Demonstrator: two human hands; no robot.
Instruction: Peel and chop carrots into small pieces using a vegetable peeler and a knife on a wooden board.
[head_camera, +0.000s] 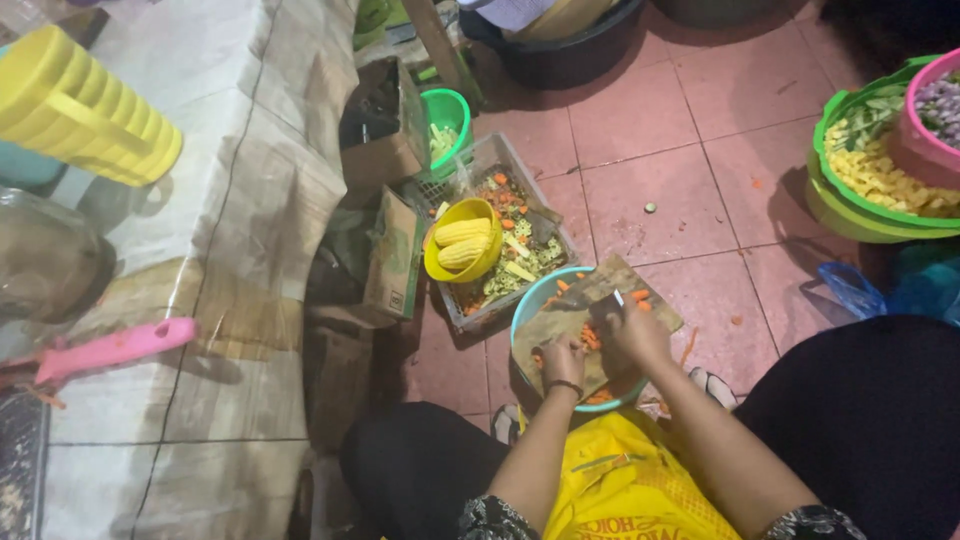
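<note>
Far left, a ribbed yellow container (85, 108) lies on its side on the covered desk (240, 200), with a pink-handled tool (115, 348) lower down near the desk's edge. Right of the desk, on the tiled floor (660, 130), cardboard boxes (385, 250) stand against it, a small green bucket (447, 118) behind them. Next, a grey crate (470, 320) of vegetable scraps; a yellow bowl (462, 240) with two corn cobs (462, 243) sits tilted on the crate's left side. Just right of it, a teal basin (525, 310) on the floor carries a wooden cutting board (560, 310) laid across its rim. Orange carrot pieces (590, 338) lie on the board, a few more scattered on the floor nearby. Left hand (562, 358), dark band at the wrist, rests on the board, grip curled down onto the carrot pieces. Right hand (640, 335), grip wrapped shut around the handle of a knife (605, 303), blade pointing away over the board's middle. Below the hands, a yellow apron (620, 485) over dark trousers. Far right, stacked green basins (860, 200) hold cut yellow and green vegetables, a pink basin (925, 130) on top; a blue plastic bag (850, 290) lies beneath them.
</note>
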